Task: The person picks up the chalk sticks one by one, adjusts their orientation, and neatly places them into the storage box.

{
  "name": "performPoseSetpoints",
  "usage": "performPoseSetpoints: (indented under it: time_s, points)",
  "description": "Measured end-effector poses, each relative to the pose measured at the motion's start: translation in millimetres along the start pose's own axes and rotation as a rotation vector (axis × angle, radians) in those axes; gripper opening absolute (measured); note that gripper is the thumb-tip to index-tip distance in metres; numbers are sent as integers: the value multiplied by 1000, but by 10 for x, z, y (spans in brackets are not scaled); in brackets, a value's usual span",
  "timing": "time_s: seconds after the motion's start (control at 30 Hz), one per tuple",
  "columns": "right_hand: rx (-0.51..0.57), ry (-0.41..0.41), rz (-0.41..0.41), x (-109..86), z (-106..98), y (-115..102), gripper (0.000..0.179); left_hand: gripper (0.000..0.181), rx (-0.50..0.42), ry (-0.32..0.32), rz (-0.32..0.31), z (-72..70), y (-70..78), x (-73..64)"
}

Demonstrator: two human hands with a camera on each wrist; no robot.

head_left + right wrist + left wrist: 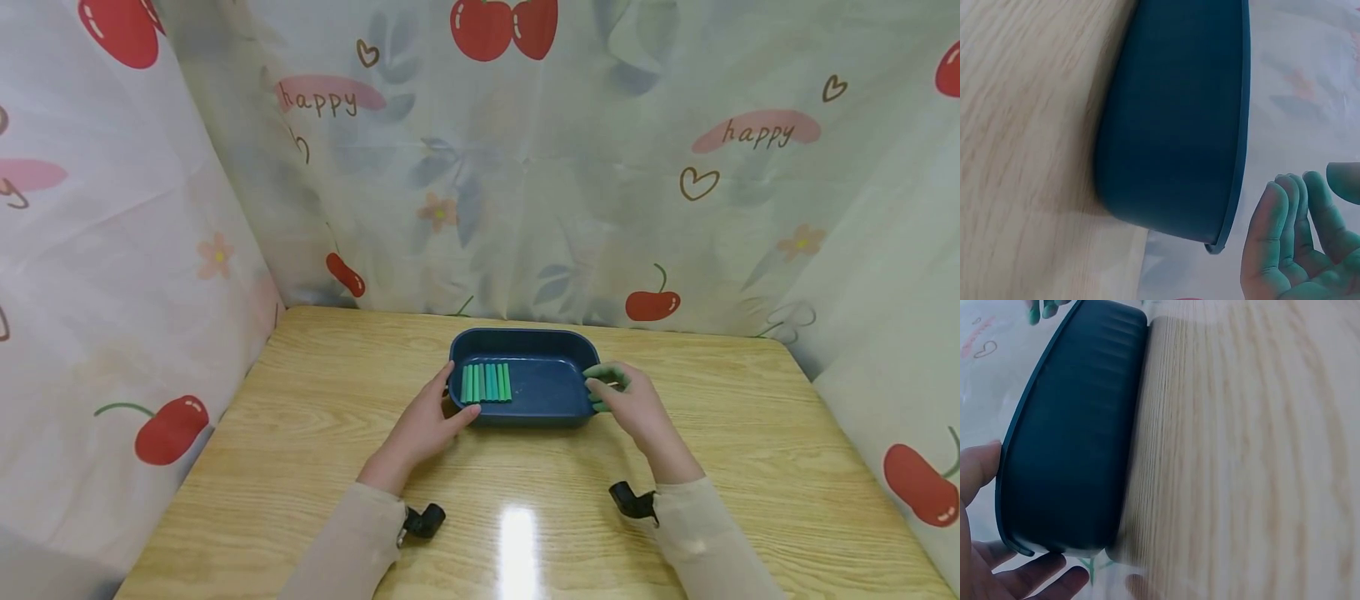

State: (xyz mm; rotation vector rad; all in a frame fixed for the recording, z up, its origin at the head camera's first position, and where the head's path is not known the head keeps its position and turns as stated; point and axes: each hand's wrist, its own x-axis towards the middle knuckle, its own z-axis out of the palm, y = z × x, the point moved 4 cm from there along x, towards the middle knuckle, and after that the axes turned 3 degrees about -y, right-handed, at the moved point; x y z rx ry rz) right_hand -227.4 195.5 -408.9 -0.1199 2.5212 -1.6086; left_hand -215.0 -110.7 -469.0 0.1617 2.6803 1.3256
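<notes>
A dark blue rectangular tray (551, 419) with rounded corners stands on the wooden table. Inside its left end, several green and turquoise sticks (486, 382), resembling chalk, lie side by side. My left hand (429, 418) holds the tray's left end, thumb at the front rim and fingers around the side. In the left wrist view its thumb (979, 472) touches the rim. By the right end is my right hand (628, 397), its greenish fingers loosely bent. The right wrist view shows these fingers (1266, 231) apart from the tray wall, holding nothing.
The light wooden table (322, 400) extends around the tray. Printed cloth (517, 208) with cherries and hearts hangs behind it and along both sides. Black mounts (426, 521) sit on both sleeved wrists.
</notes>
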Motion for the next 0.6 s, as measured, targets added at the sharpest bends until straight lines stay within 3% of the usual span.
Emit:
performPoseSetpoints:
  time_s: [0.3,0.6]
  points:
    - [-46,14,-16,-54,-74,56,37,89,32,-9,-10,-10,11,-5]
    - [-115,31,-29,-94,-226,145,37,87,106,-16,13,-159,50,-44]
